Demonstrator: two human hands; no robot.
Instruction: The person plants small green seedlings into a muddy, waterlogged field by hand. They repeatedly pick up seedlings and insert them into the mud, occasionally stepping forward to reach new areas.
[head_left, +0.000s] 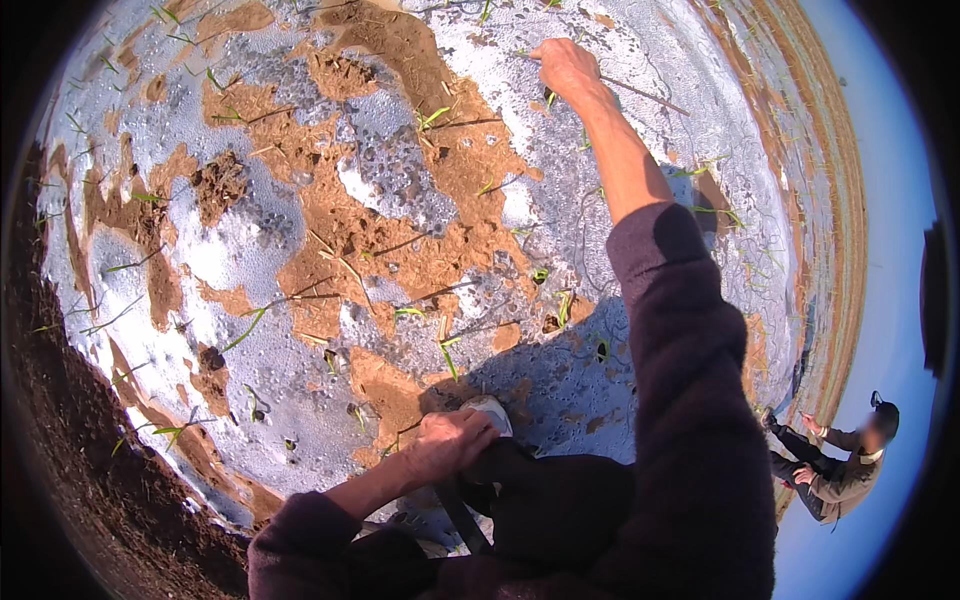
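Note:
My right hand (568, 67) reaches far forward over the pale plastic mulch film (390, 154). It is closed around a thin, dark rod (646, 96), whose longer visible part slants out to the right. A short tip of the rod shows left of the fingers, close to the film by a small green blade. My left hand (457, 442) lies low in the view, beside my dark-clothed leg (559, 495) and a whitish shoe tip (489, 409). Its fingers are bent downward, and their undersides are hidden. Narrow-leaved seedlings (448, 354) poke through holes in the film between my hands.
Brown soil and straw bits (367, 225) lie scattered over the film. Dark bare soil (97, 450) borders it on the left. My shadow (555, 375) falls beside my right sleeve. Another person (847, 465) crouches at the far right, near further film-covered rows (840, 187).

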